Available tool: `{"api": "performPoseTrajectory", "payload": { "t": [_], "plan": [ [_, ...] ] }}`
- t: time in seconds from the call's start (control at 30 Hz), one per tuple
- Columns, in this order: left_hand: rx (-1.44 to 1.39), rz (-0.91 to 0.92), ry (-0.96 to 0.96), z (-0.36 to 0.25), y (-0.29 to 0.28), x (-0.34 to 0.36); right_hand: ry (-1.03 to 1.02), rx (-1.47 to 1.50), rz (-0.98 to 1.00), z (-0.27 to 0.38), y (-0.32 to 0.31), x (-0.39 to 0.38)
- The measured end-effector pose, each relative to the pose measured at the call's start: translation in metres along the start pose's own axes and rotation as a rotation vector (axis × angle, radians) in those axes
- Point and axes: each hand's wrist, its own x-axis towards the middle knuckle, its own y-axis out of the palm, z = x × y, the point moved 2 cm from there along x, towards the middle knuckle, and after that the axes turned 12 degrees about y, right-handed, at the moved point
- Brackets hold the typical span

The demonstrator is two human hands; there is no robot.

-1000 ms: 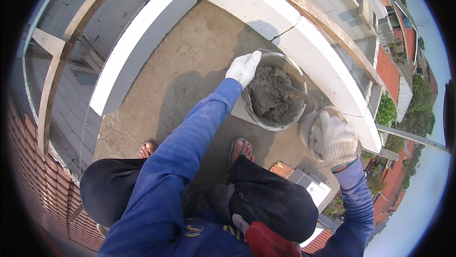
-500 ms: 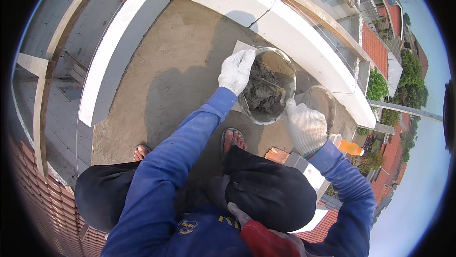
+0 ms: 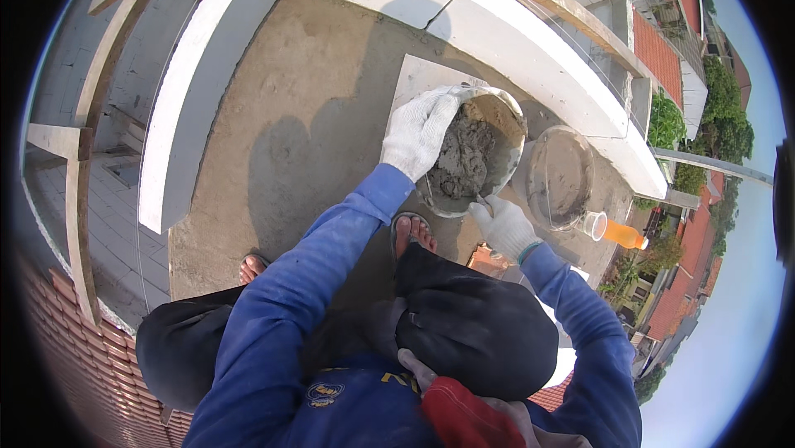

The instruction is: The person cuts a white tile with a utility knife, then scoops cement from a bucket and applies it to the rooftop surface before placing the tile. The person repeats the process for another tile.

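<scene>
A round bucket (image 3: 512, 156) of wet grey mortar (image 3: 464, 158) is tipped so its mouth shows to me. My left hand (image 3: 421, 129), in a white knitted glove, is closed on the bucket's left rim. At the near right rim, my gloved right hand (image 3: 507, 231) is closed round a trowel (image 3: 483, 203); only its thin metal neck shows, and its blade is hidden in or behind the mortar. A pale flat board (image 3: 414, 75) lies beyond my left hand, partly covered by the bucket.
Right of the bucket stand a round, mortar-stained container (image 3: 561, 176), a clear cup (image 3: 594, 225) and an orange drink bottle (image 3: 624, 235). Low white block walls (image 3: 538, 55) border the concrete floor (image 3: 240, 150). Wooden beams (image 3: 99, 75) and a taut string run outside them. My sandalled feet are near the bucket.
My right hand has moved down and left along the rim, and the trowel's neck now shows. My left hand has shifted slightly on the rim. The bucket sits a little further right in view.
</scene>
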Motion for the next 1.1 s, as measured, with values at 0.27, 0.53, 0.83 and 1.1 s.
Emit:
{"api": "performPoseTrajectory", "payload": {
  "t": [0.27, 0.53, 0.83, 1.1],
  "plan": [
    [0.011, -0.068, -0.062, 0.002, -0.005, -0.002, -0.093, 0.073, -0.005, 0.013, -0.016, -0.034],
    [0.07, -0.151, -0.099, -0.005, -0.002, 0.001, -0.23, -0.41, -0.572, 0.0, -0.101, -0.052],
    [0.098, 0.026, 0.033, -0.003, 0.014, 0.001, -0.194, -0.265, -0.431, 0.014, -0.041, 0.013],
    [0.193, 0.002, 0.158, -0.005, 0.024, -0.007, -0.185, -0.492, -0.503, 0.002, -0.1, -0.056]
  ]
}}
